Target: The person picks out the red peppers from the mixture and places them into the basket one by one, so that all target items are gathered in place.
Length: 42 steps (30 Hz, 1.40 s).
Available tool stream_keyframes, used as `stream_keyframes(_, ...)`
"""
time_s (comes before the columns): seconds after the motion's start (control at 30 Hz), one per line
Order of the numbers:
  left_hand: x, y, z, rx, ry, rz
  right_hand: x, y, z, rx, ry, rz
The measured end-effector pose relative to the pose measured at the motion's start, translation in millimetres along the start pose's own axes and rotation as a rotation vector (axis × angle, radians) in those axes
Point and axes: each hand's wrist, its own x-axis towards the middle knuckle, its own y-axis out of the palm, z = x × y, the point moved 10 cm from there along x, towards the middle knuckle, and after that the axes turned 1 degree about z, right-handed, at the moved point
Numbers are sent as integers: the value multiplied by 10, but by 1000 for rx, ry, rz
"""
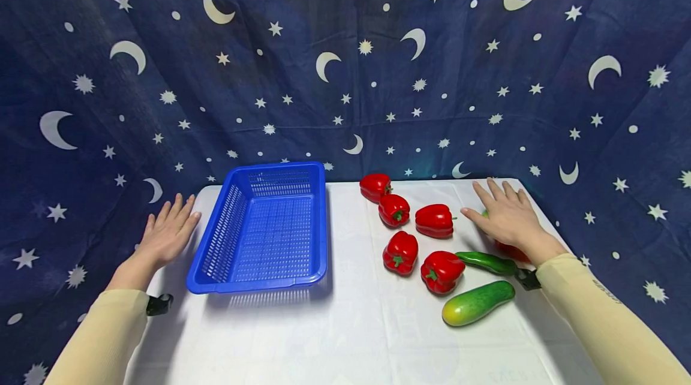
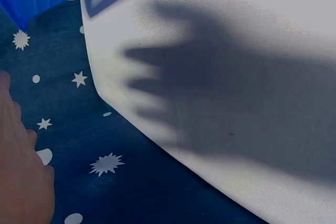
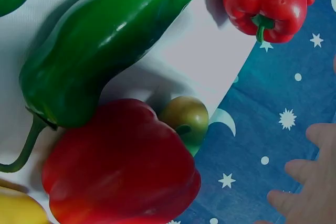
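Note:
My left hand [image 1: 168,232] hovers with spread fingers beside the left rim of a blue plastic basket [image 1: 323,241], which has nothing in it. Its shadow falls on the tablecloth in the left wrist view. On the right, my other hand [image 1: 507,217] is stretched out flat, holding nothing. Beneath it lies a red bell pepper [image 3: 121,171], mostly hidden in the head view, with a small green-brown round thing [image 3: 185,119] behind it. A long green pepper [image 1: 487,262] lies by the right wrist. Nearer the front is a green-and-yellow cucumber-like vegetable [image 1: 477,303].
Several more red bell peppers [image 1: 434,220] are scattered right of the basket on the white tablecloth [image 1: 345,337]. A yellow thing [image 3: 21,209] shows at the right wrist view's lower corner. A dark blue curtain [image 1: 372,25] with moons and stars encloses the table's back and sides.

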Motion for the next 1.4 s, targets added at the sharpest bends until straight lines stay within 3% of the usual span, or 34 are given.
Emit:
stream_keyframes(0.63,-45,46,26,-85,0,16,-9,25,136,61,-31,-16)
stream_keyframes(1.17,-127,54,-41,-220,46,30,-66,59,242,164,-48,8)
stream_keyframes(1.4,-131,34,-110,-320,102,42,-74,85,298,281,-56,46)
